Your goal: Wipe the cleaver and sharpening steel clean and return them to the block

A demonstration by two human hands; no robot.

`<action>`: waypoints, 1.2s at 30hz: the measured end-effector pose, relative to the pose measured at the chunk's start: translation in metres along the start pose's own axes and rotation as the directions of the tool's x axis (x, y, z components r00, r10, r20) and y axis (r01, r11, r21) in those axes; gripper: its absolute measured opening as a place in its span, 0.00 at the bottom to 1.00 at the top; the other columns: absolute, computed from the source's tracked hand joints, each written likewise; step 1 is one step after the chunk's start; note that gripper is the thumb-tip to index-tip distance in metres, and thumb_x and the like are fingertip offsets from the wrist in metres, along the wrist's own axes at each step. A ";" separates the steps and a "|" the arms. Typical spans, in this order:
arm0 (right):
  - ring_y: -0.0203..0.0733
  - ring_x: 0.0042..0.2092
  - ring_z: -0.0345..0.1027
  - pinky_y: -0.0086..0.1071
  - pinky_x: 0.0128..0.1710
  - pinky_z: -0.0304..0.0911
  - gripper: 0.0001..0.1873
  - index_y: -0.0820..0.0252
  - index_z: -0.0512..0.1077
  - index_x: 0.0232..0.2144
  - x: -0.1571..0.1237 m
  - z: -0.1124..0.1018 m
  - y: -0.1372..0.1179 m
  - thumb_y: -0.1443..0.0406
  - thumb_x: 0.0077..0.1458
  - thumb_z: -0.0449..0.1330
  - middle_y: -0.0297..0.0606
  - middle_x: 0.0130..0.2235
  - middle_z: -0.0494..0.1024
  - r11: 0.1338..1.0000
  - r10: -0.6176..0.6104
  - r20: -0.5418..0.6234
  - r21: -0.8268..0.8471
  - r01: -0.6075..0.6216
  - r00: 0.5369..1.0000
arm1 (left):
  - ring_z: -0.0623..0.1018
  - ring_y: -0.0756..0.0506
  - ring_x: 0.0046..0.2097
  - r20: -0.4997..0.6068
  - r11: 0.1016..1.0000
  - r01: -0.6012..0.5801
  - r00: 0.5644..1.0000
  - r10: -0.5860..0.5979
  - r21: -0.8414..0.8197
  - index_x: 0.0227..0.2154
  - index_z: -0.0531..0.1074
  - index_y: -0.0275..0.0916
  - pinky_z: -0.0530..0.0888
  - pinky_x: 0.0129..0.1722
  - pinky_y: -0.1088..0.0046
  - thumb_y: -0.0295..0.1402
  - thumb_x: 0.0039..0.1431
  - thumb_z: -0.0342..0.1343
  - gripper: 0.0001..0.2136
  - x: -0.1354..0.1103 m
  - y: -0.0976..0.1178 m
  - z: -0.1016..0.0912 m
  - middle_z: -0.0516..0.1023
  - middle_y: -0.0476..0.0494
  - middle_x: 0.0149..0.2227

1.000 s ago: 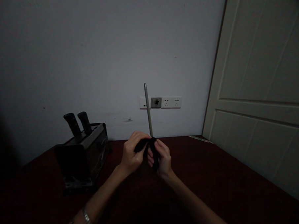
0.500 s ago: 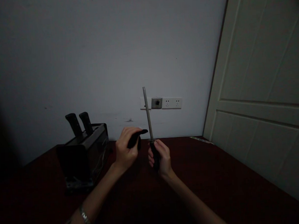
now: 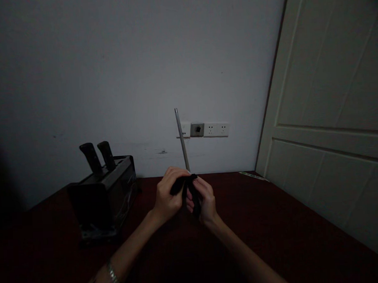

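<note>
Treat the rod (image 3: 182, 142) as probably stiff and smooth, and hold it by the dark handle (image 3: 196, 204), which your right hand (image 3: 207, 201) grips above the table (image 3: 242, 210) while your left hand (image 3: 166, 196) pinches black, soft-looking cloth (image 3: 177, 185) at the rod's base, the rod being slim, grey and bright-tipped

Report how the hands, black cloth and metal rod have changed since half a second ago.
The left hand moved right and slightly down, bringing the black cloth back to the base of the metal rod. The rod's tip now leans further left. Nothing was newly gripped or released: the right hand still holds the black handle, and the knife block stayed put.
</note>
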State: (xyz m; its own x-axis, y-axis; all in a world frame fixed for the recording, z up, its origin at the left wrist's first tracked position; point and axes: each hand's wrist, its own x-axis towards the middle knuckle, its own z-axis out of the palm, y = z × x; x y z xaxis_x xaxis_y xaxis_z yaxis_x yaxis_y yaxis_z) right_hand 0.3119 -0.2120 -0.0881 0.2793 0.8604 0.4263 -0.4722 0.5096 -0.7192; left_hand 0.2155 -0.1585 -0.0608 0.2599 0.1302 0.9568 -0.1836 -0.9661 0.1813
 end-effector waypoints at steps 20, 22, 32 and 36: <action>0.26 0.13 0.46 0.19 0.08 0.44 0.13 0.61 0.63 0.29 -0.003 0.003 -0.022 0.56 0.51 0.53 0.26 0.15 0.61 0.990 0.079 0.189 0.098 -0.099 0.979 | 0.74 0.47 0.34 -0.152 0.887 0.403 0.885 -0.440 -0.224 0.31 0.72 0.36 0.70 0.34 0.74 0.28 0.51 0.54 0.05 0.005 -0.008 -0.006 0.75 0.47 0.31; 0.26 0.13 0.46 0.18 0.08 0.44 0.11 0.59 0.62 0.29 -0.002 0.003 -0.022 0.57 0.51 0.54 0.25 0.15 0.61 0.995 0.064 0.219 0.062 -0.080 0.974 | 0.74 0.47 0.35 -0.204 0.896 0.403 0.876 -0.437 -0.187 0.32 0.72 0.36 0.70 0.36 0.73 0.29 0.52 0.54 0.05 0.006 -0.007 -0.007 0.75 0.46 0.32; 0.28 0.12 0.56 0.18 0.07 0.49 0.15 0.57 0.57 0.29 0.001 0.001 -0.010 0.62 0.47 0.61 0.24 0.16 0.67 0.995 0.021 0.123 -0.098 -0.009 0.992 | 0.72 0.46 0.39 -0.154 0.997 0.075 0.985 -0.079 -0.031 0.34 0.71 0.37 0.68 0.39 0.69 0.25 0.55 0.51 0.06 0.016 0.011 -0.016 0.73 0.43 0.34; 0.27 0.12 0.56 0.19 0.07 0.51 0.15 0.58 0.58 0.29 0.000 0.002 -0.011 0.61 0.47 0.61 0.26 0.18 0.69 0.994 -0.043 0.106 -0.091 0.053 0.993 | 0.72 0.46 0.38 -0.025 0.999 -0.013 1.000 0.012 -0.034 0.36 0.71 0.37 0.68 0.39 0.68 0.23 0.54 0.51 0.08 0.015 0.012 -0.014 0.72 0.43 0.33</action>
State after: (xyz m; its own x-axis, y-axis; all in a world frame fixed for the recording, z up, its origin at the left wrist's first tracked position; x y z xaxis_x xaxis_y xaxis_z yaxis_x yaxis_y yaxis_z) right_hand 0.3157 -0.2173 -0.0792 0.2089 0.8327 0.5128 -0.3789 0.5523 -0.7426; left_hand 0.2036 -0.1651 -0.0409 0.2340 0.1241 0.9643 -0.2194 -0.9595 0.1768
